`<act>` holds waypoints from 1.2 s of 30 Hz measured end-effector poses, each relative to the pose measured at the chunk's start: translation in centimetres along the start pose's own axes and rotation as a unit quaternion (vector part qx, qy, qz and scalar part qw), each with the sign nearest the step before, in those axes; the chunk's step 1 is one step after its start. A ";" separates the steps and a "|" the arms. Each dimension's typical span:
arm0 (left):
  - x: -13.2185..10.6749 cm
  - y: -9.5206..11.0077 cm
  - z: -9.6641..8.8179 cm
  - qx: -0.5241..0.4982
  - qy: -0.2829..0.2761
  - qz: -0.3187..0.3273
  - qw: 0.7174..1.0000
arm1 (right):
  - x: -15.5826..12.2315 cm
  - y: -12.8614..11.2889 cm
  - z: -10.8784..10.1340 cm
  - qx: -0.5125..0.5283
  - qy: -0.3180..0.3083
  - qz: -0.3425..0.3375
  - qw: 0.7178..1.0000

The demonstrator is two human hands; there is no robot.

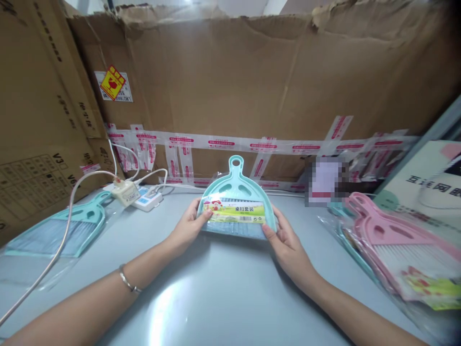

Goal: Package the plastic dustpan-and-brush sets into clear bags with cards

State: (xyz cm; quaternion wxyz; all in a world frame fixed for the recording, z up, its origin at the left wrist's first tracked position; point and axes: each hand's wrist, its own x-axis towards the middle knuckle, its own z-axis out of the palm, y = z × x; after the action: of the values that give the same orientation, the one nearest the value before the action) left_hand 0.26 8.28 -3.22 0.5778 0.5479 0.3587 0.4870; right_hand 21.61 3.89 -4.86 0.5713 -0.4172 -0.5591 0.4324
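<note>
Between my hands is a turquoise dustpan and brush set (236, 190) in clear wrap, held above the table with its looped handle pointing away from me. A colourful printed label crosses its front, over the bluish bristles. My left hand (192, 223) grips its left edge, thumb on the front. On the opposite edge, my right hand (286, 235) is closed the same way, with the thumb near the lower right corner. The fingers behind the set are partly hidden.
A pink wrapped dustpan set (392, 226) lies on others at the right. Another turquoise set (68, 226) lies at the left, crossed by a white cable (68, 223). A power strip (147, 198) with a plugged-in charger (125, 192) sits behind. Taped cardboard (216, 86) walls the back.
</note>
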 end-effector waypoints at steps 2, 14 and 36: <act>0.5 -0.4 -0.9 0.011 -0.025 0.005 1.000 | 0.4 0.3 -0.4 0.027 -0.011 0.025 0.999; 0.7 -0.2 -1.5 0.022 -0.048 -0.034 0.998 | 1.1 0.2 -1.2 0.082 -0.016 0.095 0.992; 0.3 1.2 -0.8 0.041 0.029 -0.104 0.993 | 1.0 -0.4 -2.5 -0.176 0.002 -0.027 0.984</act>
State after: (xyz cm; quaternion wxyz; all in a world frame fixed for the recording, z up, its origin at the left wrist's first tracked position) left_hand -0.62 8.69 -2.16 0.5919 0.5160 0.4504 0.4249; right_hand 24.10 4.73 -4.32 0.5019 -0.4968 -0.6363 0.3104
